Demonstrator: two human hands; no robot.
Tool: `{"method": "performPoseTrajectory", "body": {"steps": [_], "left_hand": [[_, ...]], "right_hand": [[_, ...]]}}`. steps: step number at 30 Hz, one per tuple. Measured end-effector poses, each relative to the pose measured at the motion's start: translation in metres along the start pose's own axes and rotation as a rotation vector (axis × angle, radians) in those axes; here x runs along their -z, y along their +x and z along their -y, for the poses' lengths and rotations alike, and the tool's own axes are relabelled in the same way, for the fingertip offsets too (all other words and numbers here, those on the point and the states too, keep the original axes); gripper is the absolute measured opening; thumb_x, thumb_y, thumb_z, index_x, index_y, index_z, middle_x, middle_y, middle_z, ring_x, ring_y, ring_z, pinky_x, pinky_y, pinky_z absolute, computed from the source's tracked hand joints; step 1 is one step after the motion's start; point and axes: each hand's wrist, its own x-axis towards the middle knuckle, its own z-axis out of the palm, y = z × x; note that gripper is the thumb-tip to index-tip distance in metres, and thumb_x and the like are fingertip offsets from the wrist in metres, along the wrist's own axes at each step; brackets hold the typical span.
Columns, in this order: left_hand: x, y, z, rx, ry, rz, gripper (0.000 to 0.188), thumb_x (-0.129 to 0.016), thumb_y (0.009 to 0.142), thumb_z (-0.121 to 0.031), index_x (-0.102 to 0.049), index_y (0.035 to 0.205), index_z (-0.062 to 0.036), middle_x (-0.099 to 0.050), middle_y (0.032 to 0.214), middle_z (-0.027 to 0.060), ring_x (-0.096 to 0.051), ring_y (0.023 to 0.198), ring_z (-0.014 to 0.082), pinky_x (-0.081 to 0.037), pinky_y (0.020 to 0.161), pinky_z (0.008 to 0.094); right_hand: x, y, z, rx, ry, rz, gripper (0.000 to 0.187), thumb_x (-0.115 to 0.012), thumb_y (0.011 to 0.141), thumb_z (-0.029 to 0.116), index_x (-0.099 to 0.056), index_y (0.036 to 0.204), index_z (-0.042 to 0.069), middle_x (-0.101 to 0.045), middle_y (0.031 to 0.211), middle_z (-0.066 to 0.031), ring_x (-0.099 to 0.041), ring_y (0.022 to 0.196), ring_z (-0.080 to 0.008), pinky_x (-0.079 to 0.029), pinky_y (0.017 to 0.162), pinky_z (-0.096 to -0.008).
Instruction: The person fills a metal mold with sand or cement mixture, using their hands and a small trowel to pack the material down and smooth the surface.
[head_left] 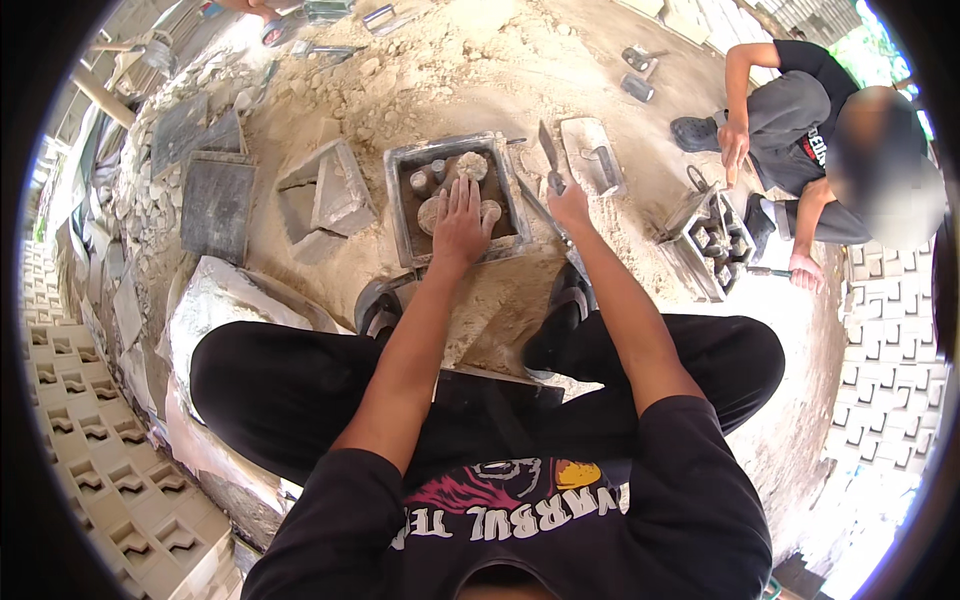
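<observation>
A square mould frame (393, 205) with dark wooden sides lies on the sandy ground in front of me. Inside it are sand-coated rounded pieces (472, 166) and small upright cylinders (419, 183). My left hand (462, 222) rests on the rounded pieces, fingers stretched out and palm down; it covers part of them. To the right of the frame, my right hand (568, 206) is closed on the handle of a narrow pointed trowel (547, 147), its blade directed away from me. A long flat metal strip (535, 204) lies between that hand and the frame.
A rectangular float (598, 160) lies beyond my right hand. Left are a broken block (338, 190) and dark boards (217, 205). At right, a co-worker (800, 110) crouches beside another mould frame (708, 240). Loose sand and rubble (400, 85) lie behind; patterned blocks (120, 480) are stacked lower left.
</observation>
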Motion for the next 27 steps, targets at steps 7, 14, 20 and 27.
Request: {"method": "performPoseTrajectory", "body": {"steps": [7,14,20,27], "left_hand": [[-0.009,0.017,-0.02,-0.233,-0.076,0.126,0.063,-0.042,0.097,-0.044,-0.033,0.148,-0.0064,-0.028,0.157,0.0123,-0.02,0.147,0.0254,-0.01,0.12,0.0464],[-0.004,0.062,0.003,-0.131,0.123,0.246,0.068,-0.041,0.097,-0.044,-0.026,0.151,-0.0068,-0.019,0.16,0.0111,-0.014,0.149,0.0257,-0.008,0.12,0.0484],[-0.014,0.066,0.005,-0.075,0.03,0.102,0.069,-0.045,0.095,-0.041,-0.028,0.15,-0.0035,-0.023,0.158,0.0121,-0.017,0.148,0.0269,-0.011,0.12,0.0454],[-0.021,0.07,0.012,0.06,0.107,0.016,0.069,-0.043,0.096,-0.042,-0.029,0.148,0.0016,-0.026,0.156,0.0173,-0.017,0.147,0.0303,-0.008,0.12,0.0476]], "right_hand": [[-0.018,-0.027,-0.011,0.143,-0.102,-0.051,0.048,-0.055,0.088,0.016,-0.048,0.13,-0.005,-0.05,0.126,-0.0301,-0.049,0.118,-0.0458,-0.041,0.101,-0.0482],[-0.027,-0.043,-0.009,-0.11,-0.266,0.168,0.039,-0.053,0.086,0.011,-0.048,0.122,-0.003,-0.051,0.124,-0.0279,-0.05,0.119,-0.0417,-0.041,0.101,-0.0492],[-0.033,-0.041,-0.031,-0.13,-0.339,0.223,0.047,-0.054,0.085,0.011,-0.041,0.128,-0.004,-0.052,0.124,-0.026,-0.051,0.12,-0.0388,-0.038,0.105,-0.0482],[-0.014,-0.018,-0.052,-0.157,-0.196,0.342,0.076,-0.063,0.083,0.015,-0.022,0.143,-0.006,-0.057,0.117,-0.0335,-0.057,0.114,-0.0436,-0.045,0.099,-0.0468]]}}
